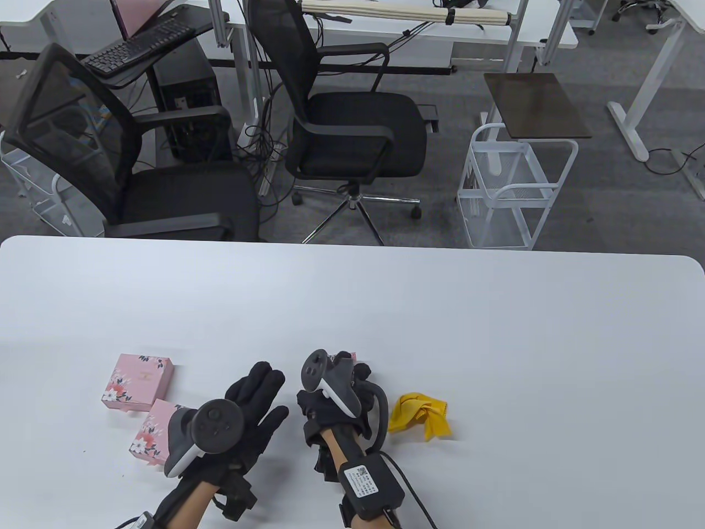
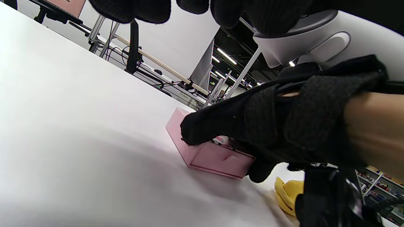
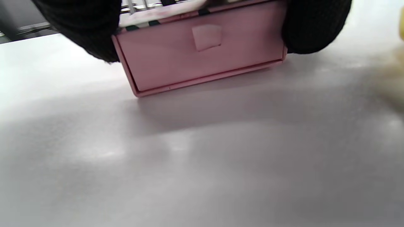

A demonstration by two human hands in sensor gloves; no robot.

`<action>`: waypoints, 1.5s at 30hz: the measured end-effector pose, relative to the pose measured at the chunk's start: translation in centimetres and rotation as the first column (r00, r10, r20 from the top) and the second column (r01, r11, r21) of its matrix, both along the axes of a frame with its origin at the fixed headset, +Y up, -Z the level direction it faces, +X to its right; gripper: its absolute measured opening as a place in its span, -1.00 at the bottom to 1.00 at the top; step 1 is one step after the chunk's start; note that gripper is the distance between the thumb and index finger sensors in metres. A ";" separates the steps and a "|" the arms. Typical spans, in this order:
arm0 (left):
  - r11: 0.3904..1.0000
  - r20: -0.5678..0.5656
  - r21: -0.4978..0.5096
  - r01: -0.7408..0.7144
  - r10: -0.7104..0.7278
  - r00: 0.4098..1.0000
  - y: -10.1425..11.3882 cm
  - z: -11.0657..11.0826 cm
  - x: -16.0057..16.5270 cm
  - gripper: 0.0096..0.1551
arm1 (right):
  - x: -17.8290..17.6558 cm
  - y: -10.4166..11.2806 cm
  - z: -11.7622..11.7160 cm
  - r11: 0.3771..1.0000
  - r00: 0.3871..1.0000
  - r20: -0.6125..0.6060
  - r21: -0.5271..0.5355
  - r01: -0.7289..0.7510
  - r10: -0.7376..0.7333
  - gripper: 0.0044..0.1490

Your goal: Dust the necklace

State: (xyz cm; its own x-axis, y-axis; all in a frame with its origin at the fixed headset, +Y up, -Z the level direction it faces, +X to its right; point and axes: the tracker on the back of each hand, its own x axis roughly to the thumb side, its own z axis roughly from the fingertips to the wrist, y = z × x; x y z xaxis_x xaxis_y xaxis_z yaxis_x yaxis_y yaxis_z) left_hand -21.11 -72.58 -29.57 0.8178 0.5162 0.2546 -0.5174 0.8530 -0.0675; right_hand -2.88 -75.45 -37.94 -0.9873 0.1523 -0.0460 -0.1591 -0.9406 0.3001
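Near the front edge of the white desk (image 1: 352,308), our right hand (image 1: 336,394) clasps a small pink box (image 3: 202,56), fingers on one side wall and thumb on the other; the wrist views show a drawer front with a small pull tab facing us. Our left hand (image 1: 250,410) hovers just beside it, fingers straight and spread, its grip wide and holding nothing. No necklace shows in any view; we judge that it lies inside a box, most likely the one being held. The step in hand, as we read it, is getting the box open. The next move calls for steadying the shell with the right hand while the left pinches the tab and draws the drawer out level, so that nothing spills. A yellow cloth (image 1: 421,421), crumpled, lies just right of the right hand, ready for dusting. Two more pink floral boxes lie to the left: one flat (image 1: 137,381), one partly hidden under the left tracker (image 1: 151,432). Beyond the desk stand two black office chairs (image 1: 341,121), a white wire cart (image 1: 515,187), a keyboard (image 1: 137,47) and further desks on grey carpet.
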 end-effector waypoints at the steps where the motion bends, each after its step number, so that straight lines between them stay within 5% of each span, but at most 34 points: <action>1: 1.000 0.000 -0.002 0.004 -0.004 1.000 0.0 0.0 0.0 -0.26 | 0.1 0.3 0.1 1.000 1.000 -0.002 0.002 -0.024 0.024 0.36; 7: 0.999 0.009 -0.009 0.034 -0.034 0.999 -0.2 0.1 0.3 -0.25 | 3.8 5.7 0.4 0.988 0.997 -0.010 0.135 -0.081 0.083 0.37; 13: 0.999 0.021 -0.003 0.036 -0.036 0.999 -0.1 0.1 0.7 -0.25 | 13.6 8.9 -0.1 0.974 0.989 0.135 0.209 -0.093 0.066 0.37; 21: 0.999 0.032 0.000 0.047 -0.047 0.998 -0.2 0.1 1.0 -0.26 | 21.5 6.3 -0.5 0.983 0.958 0.284 0.170 -0.075 0.024 0.36; 35: 1.000 0.034 -0.004 0.031 -0.031 0.999 -0.1 0.1 1.0 -0.24 | 23.1 0.3 -1.9 0.999 0.950 0.312 -0.043 0.028 -0.014 0.32; 41: 0.999 0.030 -0.007 0.036 -0.036 0.999 -0.1 0.1 1.0 -0.22 | 22.8 1.7 -1.5 1.000 0.959 0.283 -0.027 -0.016 0.023 0.28; 45: 1.000 0.022 -0.007 0.030 -0.030 0.999 0.0 0.1 0.8 -0.21 | 21.4 4.4 -0.2 0.986 0.969 0.244 0.142 -0.085 0.048 0.16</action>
State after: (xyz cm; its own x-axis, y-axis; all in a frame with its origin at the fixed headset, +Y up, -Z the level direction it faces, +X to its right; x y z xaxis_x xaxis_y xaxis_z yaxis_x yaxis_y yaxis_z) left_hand -20.34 -72.54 -29.48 0.8271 0.4936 0.2688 -0.4902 0.8675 -0.0844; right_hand 18.55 -71.01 -38.10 -0.9584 0.1101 -0.2632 -0.1446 -0.9827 0.1156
